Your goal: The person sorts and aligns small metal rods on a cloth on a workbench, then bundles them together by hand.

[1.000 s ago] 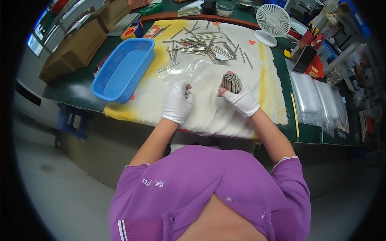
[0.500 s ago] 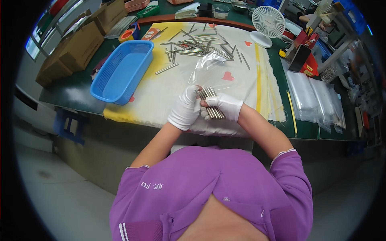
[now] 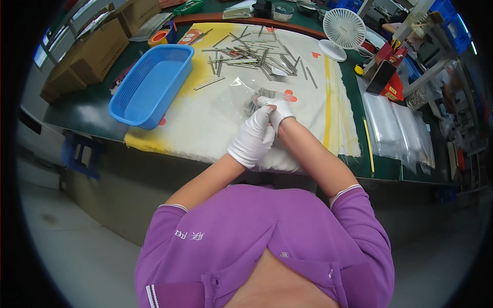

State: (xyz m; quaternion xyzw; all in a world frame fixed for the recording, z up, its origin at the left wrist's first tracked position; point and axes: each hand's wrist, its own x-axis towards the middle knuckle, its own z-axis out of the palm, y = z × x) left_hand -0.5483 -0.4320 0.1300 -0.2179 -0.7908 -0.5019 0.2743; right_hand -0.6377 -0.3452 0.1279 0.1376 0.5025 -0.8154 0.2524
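Note:
Both my hands wear white gloves and meet over a pale cloth (image 3: 205, 123) on the bench. My left hand (image 3: 254, 138) grips the near edge of a clear plastic bag (image 3: 239, 95). My right hand (image 3: 280, 109) holds a bundle of thin metal rods (image 3: 257, 97) whose ends sit inside the bag's mouth. A loose pile of the same metal rods (image 3: 251, 54) lies scattered at the far side of the cloth.
A blue plastic basket (image 3: 149, 84) stands to the left on the cloth's edge. A small white fan (image 3: 341, 31) is at the back right. Clear bags (image 3: 395, 128) are stacked at right. Cardboard boxes (image 3: 92, 51) sit far left, with an orange tape roll (image 3: 160, 37) behind the basket.
My hands were apart, the right one holding the rod bundle upright. They came together, the clear bag was lifted, and the bundle now goes into its mouth.

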